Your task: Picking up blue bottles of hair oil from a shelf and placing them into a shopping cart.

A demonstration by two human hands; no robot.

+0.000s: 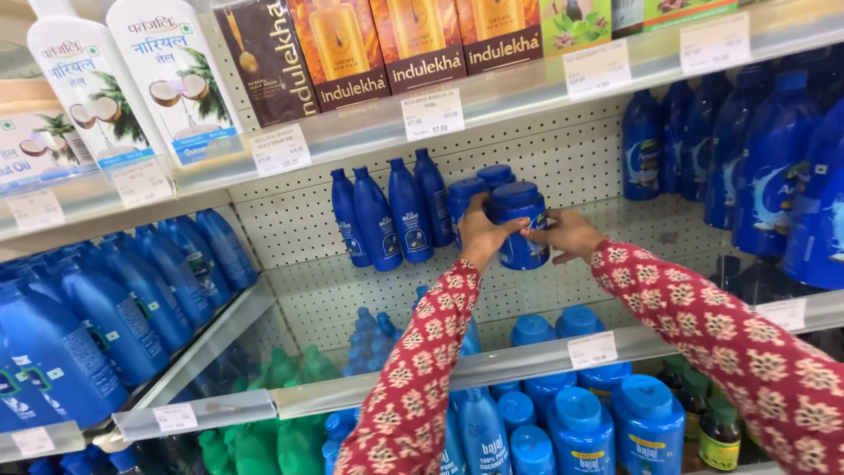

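Both hands grip one wide blue jar (520, 227) at the centre of the frame, on the middle shelf (633, 220): the left hand (482, 236) wraps its near side, the right hand (570, 236) presses the other, fingers curled around its body. The jar stands upright, just in front of two similar jars (479, 185) and right of a row of slim blue bottles (387, 215). The step looks like settling it among them; squaring it up calls for a small, level push.
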